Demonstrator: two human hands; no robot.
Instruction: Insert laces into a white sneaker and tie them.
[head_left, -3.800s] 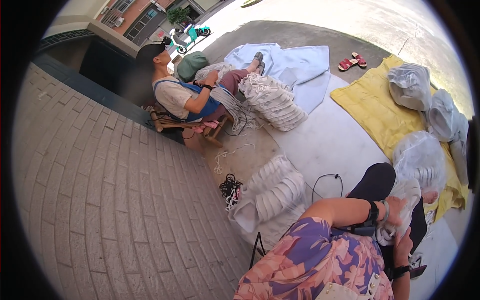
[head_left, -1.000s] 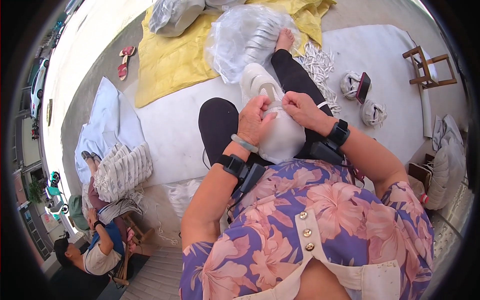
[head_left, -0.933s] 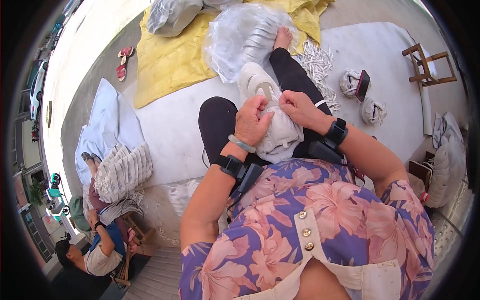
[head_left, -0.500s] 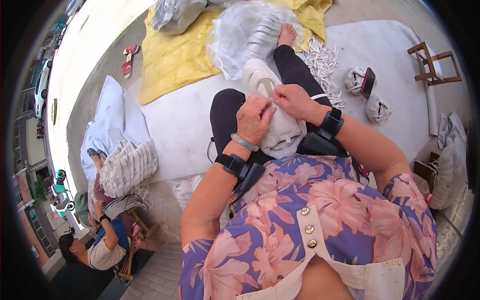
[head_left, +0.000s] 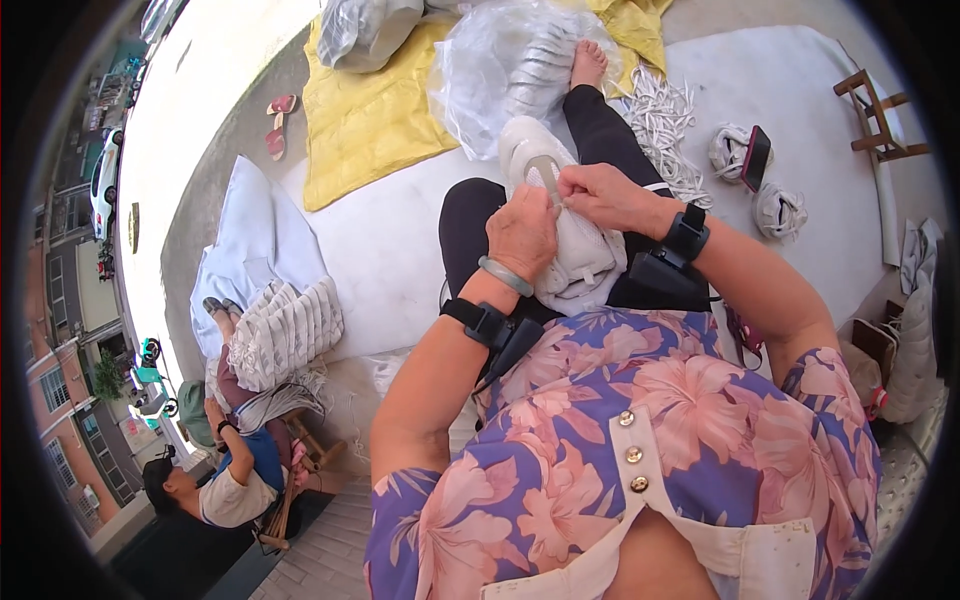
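Observation:
A white sneaker [head_left: 583, 252] lies between my thighs, its toe pointing away from me. Both hands meet over its lacing area, close together. My left hand [head_left: 523, 232] is closed, thumb and fingers pinched on a white shoelace [head_left: 558, 206] near the eyelets. From the other side my right hand [head_left: 612, 198] pinches at the same spot, its fingers closed. Most of the lace is hidden under my fingers. Beyond my right knee lies a heap of loose white laces [head_left: 660, 130].
A clear plastic bag [head_left: 480, 75] of white shoes lies beyond my feet on yellow sheeting [head_left: 370, 130]. White sneakers [head_left: 780, 212] and a phone [head_left: 757, 158] rest at right, near a wooden stool [head_left: 872, 125]. At left another person [head_left: 240, 485] sits beside a stack of shoes [head_left: 290, 335].
The whole view has shifted slightly to the right. My hands stay at the sneaker's lacing area, and my left hand has turned a little, closer to the right one.

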